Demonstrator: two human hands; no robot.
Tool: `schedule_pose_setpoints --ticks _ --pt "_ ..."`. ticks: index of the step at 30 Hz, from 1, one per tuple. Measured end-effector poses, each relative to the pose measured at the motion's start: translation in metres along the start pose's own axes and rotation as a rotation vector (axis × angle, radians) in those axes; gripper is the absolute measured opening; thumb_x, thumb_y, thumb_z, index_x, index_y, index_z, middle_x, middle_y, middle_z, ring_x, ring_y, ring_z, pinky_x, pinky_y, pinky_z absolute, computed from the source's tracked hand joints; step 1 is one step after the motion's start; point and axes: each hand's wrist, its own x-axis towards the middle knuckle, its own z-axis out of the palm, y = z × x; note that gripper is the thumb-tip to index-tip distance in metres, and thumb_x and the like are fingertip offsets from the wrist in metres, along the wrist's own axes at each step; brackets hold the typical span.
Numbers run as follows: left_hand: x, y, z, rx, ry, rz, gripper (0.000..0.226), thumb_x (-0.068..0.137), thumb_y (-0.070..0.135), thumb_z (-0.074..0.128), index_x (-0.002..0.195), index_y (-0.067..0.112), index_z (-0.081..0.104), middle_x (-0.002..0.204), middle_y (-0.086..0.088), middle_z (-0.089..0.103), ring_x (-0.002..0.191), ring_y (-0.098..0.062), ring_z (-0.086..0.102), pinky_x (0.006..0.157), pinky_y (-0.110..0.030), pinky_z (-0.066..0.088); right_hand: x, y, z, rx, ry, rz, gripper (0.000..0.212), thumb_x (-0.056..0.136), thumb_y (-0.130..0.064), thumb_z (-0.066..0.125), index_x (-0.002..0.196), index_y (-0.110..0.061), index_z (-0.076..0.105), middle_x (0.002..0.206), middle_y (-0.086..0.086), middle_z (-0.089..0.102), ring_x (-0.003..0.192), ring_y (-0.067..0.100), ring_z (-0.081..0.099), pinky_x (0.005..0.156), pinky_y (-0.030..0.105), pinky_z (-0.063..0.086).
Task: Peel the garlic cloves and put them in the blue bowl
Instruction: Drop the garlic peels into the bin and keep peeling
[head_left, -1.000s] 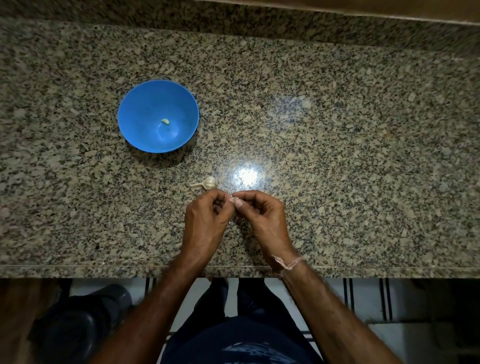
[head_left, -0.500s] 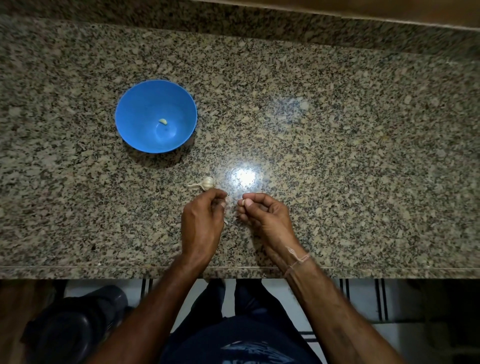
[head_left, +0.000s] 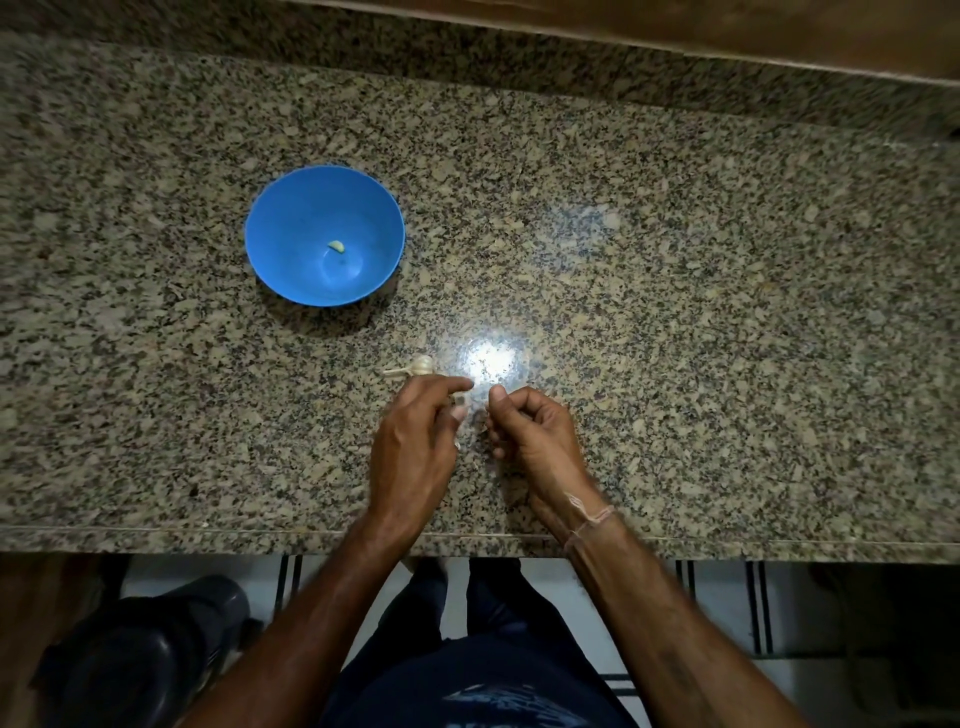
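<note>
Since a second ago the two hands have drawn apart: then their fingertips met over one clove, and now a small gap shows between them above the worktop (head_left: 675, 291). The left hand (head_left: 415, 441) pinches a small pale clove (head_left: 460, 399) between thumb and forefinger. The right hand (head_left: 530, 431) is curled, its fingers bent inward; whether it holds a scrap of skin I cannot tell.

The rest of the garlic bulb (head_left: 422, 366) lies on the worktop just beyond the left hand's knuckles, its dry stem pointing left. The blue bowl (head_left: 275, 244) stands well apart, farther back and to the left, with one peeled clove (head_left: 336, 246) lying near its bottom.

As I judge it, the risks here are small but real:

- The pinched clove is tiny and, once bared, likely slippery; a hard tug on the skin could shoot it out of the pinch and off the near edge to the floor.
- Bits of papery skin could cling to the clove and end up in the bowl with it.
- The bulb sits so close to the left hand that a careless knuckle could knock it rolling.
- The bowl is a reach away, so a tossed clove might miss it.
</note>
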Motion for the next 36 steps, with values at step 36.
schedule_pose_setpoints --ticks 36 --pt "0.005 -0.013 0.029 0.156 0.057 0.082 0.024 0.098 0.0 0.066 0.119 0.012 0.067 0.122 -0.003 0.058 0.091 -0.009 0.07 0.067 -0.023 0.061 -0.011 0.01 -0.032 -0.835 0.067 -0.445 0.04 0.095 0.011 0.063 0.132 -0.004 0.062 0.112 0.007 0.054 0.089 -0.01 0.058 0.073 0.004 0.049"
